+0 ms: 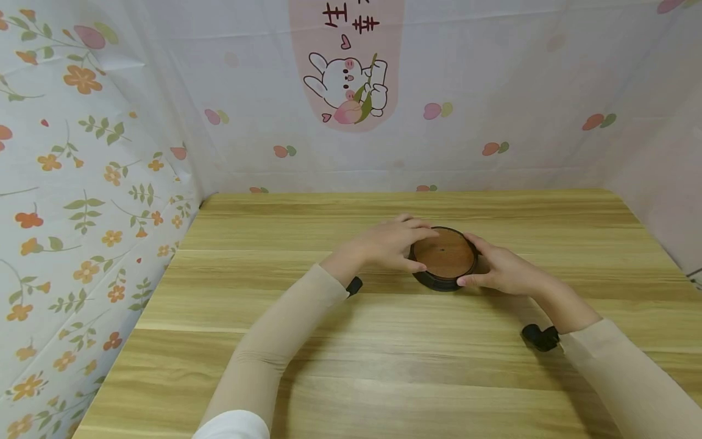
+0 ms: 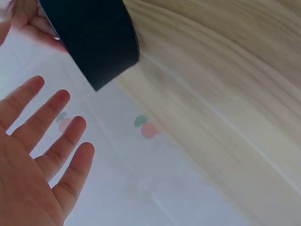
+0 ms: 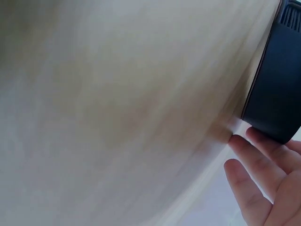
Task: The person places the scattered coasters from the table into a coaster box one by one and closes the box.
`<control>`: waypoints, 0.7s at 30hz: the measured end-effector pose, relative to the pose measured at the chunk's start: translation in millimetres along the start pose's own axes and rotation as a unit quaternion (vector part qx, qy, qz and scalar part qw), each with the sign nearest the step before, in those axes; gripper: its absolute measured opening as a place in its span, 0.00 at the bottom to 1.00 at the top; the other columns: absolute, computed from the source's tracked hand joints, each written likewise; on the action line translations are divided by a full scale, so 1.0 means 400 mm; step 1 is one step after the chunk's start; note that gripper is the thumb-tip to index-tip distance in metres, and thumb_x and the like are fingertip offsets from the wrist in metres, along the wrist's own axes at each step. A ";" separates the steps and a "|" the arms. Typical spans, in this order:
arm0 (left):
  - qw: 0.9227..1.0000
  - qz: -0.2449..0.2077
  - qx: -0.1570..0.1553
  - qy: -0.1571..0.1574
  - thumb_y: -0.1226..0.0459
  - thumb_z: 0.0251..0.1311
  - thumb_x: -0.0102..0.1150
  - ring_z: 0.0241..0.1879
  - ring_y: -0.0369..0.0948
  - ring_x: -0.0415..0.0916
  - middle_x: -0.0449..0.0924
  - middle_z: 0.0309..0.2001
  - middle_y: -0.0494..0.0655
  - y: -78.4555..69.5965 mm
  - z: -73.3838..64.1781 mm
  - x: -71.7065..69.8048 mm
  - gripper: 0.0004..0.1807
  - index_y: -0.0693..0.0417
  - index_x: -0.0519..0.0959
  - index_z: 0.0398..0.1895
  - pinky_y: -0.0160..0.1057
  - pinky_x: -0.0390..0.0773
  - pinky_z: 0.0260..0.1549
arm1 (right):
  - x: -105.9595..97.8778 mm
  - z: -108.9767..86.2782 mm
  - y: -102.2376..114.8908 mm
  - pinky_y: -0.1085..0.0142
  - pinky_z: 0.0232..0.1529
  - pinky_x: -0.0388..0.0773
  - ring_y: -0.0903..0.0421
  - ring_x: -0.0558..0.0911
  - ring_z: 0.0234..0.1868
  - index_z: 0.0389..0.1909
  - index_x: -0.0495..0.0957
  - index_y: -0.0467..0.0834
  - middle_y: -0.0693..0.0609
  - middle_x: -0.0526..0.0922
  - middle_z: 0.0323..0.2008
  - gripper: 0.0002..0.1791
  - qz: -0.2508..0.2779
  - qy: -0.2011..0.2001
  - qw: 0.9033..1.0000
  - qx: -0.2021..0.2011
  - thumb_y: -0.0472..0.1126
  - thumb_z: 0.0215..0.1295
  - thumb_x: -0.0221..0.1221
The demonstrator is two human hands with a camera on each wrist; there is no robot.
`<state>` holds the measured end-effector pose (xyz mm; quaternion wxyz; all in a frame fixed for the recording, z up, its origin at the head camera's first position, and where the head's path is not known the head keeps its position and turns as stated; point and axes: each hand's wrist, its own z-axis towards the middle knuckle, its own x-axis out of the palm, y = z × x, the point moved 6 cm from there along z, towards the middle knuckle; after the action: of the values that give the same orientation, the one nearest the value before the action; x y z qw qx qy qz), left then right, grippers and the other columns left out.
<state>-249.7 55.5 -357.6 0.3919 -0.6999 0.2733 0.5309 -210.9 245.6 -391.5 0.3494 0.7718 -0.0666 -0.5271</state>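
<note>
A round black object with a brown wood-look top (image 1: 443,251) stands on the table, right of the middle. Its dark side wall (image 2: 94,42) fills the top of the left wrist view, and a ribbed patch shows on the black side (image 3: 277,80) in the right wrist view. My right hand (image 1: 501,268) grips it from the right, thumb at the near edge and fingers round the far side. My left hand (image 1: 392,242) hovers at its left, fingers spread and partly over the top; the left wrist view shows those fingers (image 2: 59,125) apart from the wall.
The wood-grain table (image 1: 351,378) runs back to a white printed cloth (image 1: 466,146) hanging behind it. A flowered cloth (image 1: 88,231) hangs along the left. Black wrist devices (image 1: 540,337) sit at both sleeve ends.
</note>
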 end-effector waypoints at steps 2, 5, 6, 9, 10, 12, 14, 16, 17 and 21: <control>1.000 0.003 0.002 -0.005 0.44 0.65 0.58 0.76 0.48 0.53 0.59 0.76 0.48 0.006 -0.021 -0.005 0.39 0.45 0.61 0.76 0.47 0.59 0.73 | -0.001 0.002 0.004 0.32 0.67 0.56 0.28 0.59 0.72 0.78 0.40 0.32 0.27 0.58 0.72 0.59 -0.002 0.001 1.000 0.001 0.59 0.63 0.64; 1.000 0.000 0.005 -0.016 0.46 0.65 0.59 0.76 0.49 0.54 0.61 0.75 0.50 0.018 -0.056 -0.011 0.39 0.48 0.62 0.76 0.47 0.58 0.73 | -0.003 0.004 0.006 0.33 0.67 0.56 0.28 0.59 0.72 0.78 0.40 0.32 0.27 0.58 0.72 0.60 -0.008 0.003 1.000 0.005 0.61 0.62 0.64; 1.000 -0.002 0.005 -0.020 0.46 0.65 0.59 0.76 0.49 0.54 0.61 0.75 0.50 0.022 -0.069 -0.014 0.39 0.49 0.62 0.76 0.47 0.58 0.73 | -0.003 0.004 0.005 0.33 0.67 0.57 0.28 0.59 0.72 0.78 0.40 0.32 0.27 0.58 0.72 0.61 -0.010 0.003 1.000 0.006 0.61 0.61 0.64; 0.999 -0.002 0.001 -0.033 0.46 0.66 0.58 0.75 0.49 0.56 0.64 0.73 0.51 0.039 -0.107 -0.022 0.38 0.50 0.63 0.75 0.48 0.59 0.72 | -0.005 0.003 0.001 0.33 0.66 0.57 0.28 0.59 0.72 0.78 0.39 0.32 0.27 0.59 0.72 0.61 -0.017 0.004 1.000 0.012 0.61 0.61 0.64; 0.999 0.000 -0.002 -0.037 0.46 0.66 0.57 0.74 0.49 0.57 0.64 0.73 0.51 0.045 -0.120 -0.024 0.38 0.50 0.63 0.75 0.47 0.60 0.72 | -0.006 0.002 0.000 0.33 0.66 0.57 0.28 0.59 0.72 0.78 0.39 0.33 0.26 0.59 0.72 0.61 -0.018 0.003 1.000 0.013 0.61 0.61 0.64; 0.999 0.001 -0.009 -0.046 0.46 0.66 0.57 0.74 0.49 0.58 0.65 0.72 0.50 0.058 -0.146 -0.028 0.37 0.50 0.64 0.74 0.48 0.61 0.72 | -0.006 0.002 0.000 0.32 0.66 0.57 0.27 0.58 0.72 0.78 0.40 0.33 0.26 0.59 0.72 0.61 -0.018 0.003 1.000 0.015 0.62 0.60 0.64; 0.998 0.006 -0.014 -0.059 0.46 0.66 0.57 0.73 0.49 0.59 0.66 0.71 0.50 0.072 -0.175 -0.029 0.37 0.50 0.65 0.74 0.47 0.62 0.71 | -0.006 0.003 0.001 0.32 0.66 0.57 0.27 0.58 0.72 0.78 0.40 0.34 0.27 0.58 0.72 0.61 -0.018 0.003 1.000 0.014 0.62 0.60 0.64; 0.997 0.002 -0.022 -0.068 0.47 0.66 0.59 0.73 0.49 0.60 0.67 0.71 0.50 0.085 -0.206 -0.031 0.36 0.51 0.66 0.73 0.48 0.63 0.70 | -0.004 0.003 0.003 0.32 0.66 0.57 0.27 0.58 0.72 0.78 0.39 0.34 0.27 0.57 0.73 0.61 -0.017 0.006 1.000 0.013 0.62 0.61 0.64; 0.997 -0.001 -0.025 -0.074 0.48 0.65 0.59 0.72 0.49 0.61 0.68 0.70 0.50 0.092 -0.222 -0.032 0.36 0.52 0.66 0.73 0.48 0.63 0.70 | -0.004 0.004 0.004 0.32 0.66 0.57 0.27 0.57 0.72 0.79 0.39 0.34 0.27 0.57 0.73 0.61 -0.018 0.007 1.000 0.013 0.63 0.61 0.64; 0.994 -0.012 -0.044 -0.096 0.50 0.64 0.63 0.71 0.50 0.62 0.70 0.69 0.51 0.121 -0.291 -0.035 0.36 0.53 0.67 0.72 0.50 0.65 0.68 | -0.002 0.004 0.006 0.32 0.66 0.57 0.26 0.57 0.72 0.78 0.39 0.33 0.26 0.54 0.73 0.61 -0.023 0.007 1.000 0.014 0.62 0.61 0.64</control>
<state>-230.9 -68.8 -341.6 0.3911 -0.6656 0.2023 0.6027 -212.0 243.4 -389.6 0.3268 0.7819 -0.0542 -0.5282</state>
